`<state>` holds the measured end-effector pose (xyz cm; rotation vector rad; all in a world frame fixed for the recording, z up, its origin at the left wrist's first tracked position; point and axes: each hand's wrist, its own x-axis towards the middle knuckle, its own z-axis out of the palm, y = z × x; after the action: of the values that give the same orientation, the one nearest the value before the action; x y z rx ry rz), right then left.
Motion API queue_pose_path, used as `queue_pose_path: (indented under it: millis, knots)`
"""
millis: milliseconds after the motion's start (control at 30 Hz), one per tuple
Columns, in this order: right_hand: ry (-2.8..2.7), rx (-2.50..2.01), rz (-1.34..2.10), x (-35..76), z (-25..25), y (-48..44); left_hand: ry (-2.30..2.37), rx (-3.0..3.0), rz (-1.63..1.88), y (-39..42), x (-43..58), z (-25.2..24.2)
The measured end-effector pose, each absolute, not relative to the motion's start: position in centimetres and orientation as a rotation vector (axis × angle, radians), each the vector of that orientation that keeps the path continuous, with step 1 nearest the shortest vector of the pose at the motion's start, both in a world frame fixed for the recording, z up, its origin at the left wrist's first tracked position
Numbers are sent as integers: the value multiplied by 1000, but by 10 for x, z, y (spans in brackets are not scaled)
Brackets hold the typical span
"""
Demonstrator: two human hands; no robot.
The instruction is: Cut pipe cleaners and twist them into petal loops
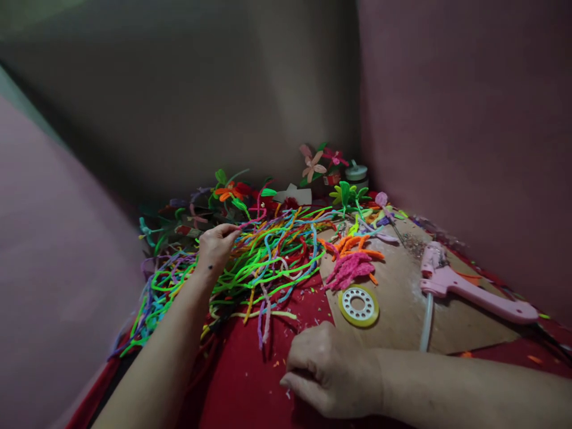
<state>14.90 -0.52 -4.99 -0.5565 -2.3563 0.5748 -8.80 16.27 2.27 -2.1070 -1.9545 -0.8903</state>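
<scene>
My left hand (215, 245) reaches out over a big tangled pile of coloured pipe cleaners (268, 256), its fingertips pinched on a pink pipe cleaner (250, 225) at the top of the pile. My right hand (333, 370) rests near me on the red cloth (250, 381), its fingers curled in and pressed together; what they hold, if anything, is hidden. Short orange pieces (355, 243) and pink pieces (349, 268) lie in small heaps just right of the pile.
A brown board (402, 298) carries a pink glue gun (469, 289) and a yellow-and-white ring (358, 306). Finished pipe-cleaner flowers (319, 162) and a small jar (356, 173) stand at the back corner. Pink walls close in left and right.
</scene>
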Motion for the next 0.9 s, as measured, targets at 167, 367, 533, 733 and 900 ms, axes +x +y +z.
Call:
queue_pose_path:
  millis: [167, 367, 533, 733, 900]
  knots:
    - [-2288, -568, 694, 150, -48, -6, -1619, -2131, -1036, 139, -80, 24]
    - [-1935, -908, 1211, 152, -41, -1, -1443, -2255, -958, 122, -74, 23]
    - [-1830, -938, 1331, 151, -41, 2, -1475, -2238, -1054, 125, -73, 19]
    - [-1584, -925, 1576, 147, -42, 6, -1282, -2487, -995, 101, -44, 18]
    - [-1038, -584, 1893, 149, -40, 21, -1161, -2566, -1010, 63, -33, 14]
